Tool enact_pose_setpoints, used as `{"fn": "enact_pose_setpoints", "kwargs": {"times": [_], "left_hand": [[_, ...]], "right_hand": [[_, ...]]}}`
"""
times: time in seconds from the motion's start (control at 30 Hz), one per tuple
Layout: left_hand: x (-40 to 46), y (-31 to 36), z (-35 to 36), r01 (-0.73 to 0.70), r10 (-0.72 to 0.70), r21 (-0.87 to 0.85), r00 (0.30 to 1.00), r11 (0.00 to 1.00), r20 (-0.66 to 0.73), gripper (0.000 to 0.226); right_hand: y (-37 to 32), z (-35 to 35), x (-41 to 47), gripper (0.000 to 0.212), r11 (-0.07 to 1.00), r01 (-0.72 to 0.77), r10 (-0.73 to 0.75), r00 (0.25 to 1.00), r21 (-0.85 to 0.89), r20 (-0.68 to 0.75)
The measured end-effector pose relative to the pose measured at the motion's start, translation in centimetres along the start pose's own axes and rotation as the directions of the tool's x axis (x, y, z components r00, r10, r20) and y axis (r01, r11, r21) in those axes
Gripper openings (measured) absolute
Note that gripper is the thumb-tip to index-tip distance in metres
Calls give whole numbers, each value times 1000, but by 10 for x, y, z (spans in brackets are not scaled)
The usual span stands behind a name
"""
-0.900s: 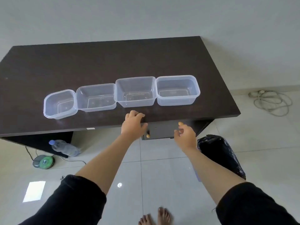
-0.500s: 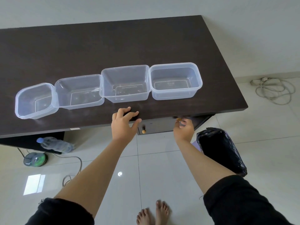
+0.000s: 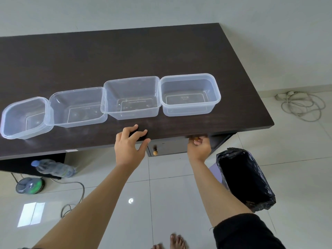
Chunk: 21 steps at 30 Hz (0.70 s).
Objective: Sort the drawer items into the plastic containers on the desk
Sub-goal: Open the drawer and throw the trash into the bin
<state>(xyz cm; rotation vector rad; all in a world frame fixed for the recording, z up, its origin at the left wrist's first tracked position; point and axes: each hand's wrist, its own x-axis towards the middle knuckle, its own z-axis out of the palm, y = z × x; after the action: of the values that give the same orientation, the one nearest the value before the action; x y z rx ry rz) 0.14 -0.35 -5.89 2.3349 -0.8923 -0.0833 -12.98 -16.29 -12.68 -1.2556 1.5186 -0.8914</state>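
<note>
Closing on the drawer (image 3: 168,149) knob (image 3: 196,138) under the desk (image 3: 125,60) edge, right hand (image 3: 198,150) had moved in from open air; left hand (image 3: 130,146) stayed spread, empty, on the edge. Drawer still shut, containers (image 3: 132,97) empty.

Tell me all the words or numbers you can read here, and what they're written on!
None can be read for sure.
Third container from the left: raised letters on its bottom, seen mirrored through the plastic, too blurred to read.
Rightmost container: a small mark on its bottom, too small to read.
Water bottle under the desk: its label is too blurred to read.
</note>
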Motion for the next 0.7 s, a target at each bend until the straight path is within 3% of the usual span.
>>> {"fn": "enact_pose_setpoints", "kwargs": {"times": [0.37, 0.53, 0.7], "left_hand": [[-6, 7, 6, 58, -58, -31, 998, 998, -19, 28], [-36, 14, 5, 67, -76, -112, 994, 991, -81, 9], [-75, 12, 18, 213, -193, -162, 973, 964, 130, 34]], "right_hand": [[19, -24, -19, 14, 991, 125, -124, 992, -45, 25], [22, -41, -30, 12, 989, 104, -99, 993, -103, 58], [15, -46, -31, 12, 982, 91, -82, 995, -165, 65]]}}
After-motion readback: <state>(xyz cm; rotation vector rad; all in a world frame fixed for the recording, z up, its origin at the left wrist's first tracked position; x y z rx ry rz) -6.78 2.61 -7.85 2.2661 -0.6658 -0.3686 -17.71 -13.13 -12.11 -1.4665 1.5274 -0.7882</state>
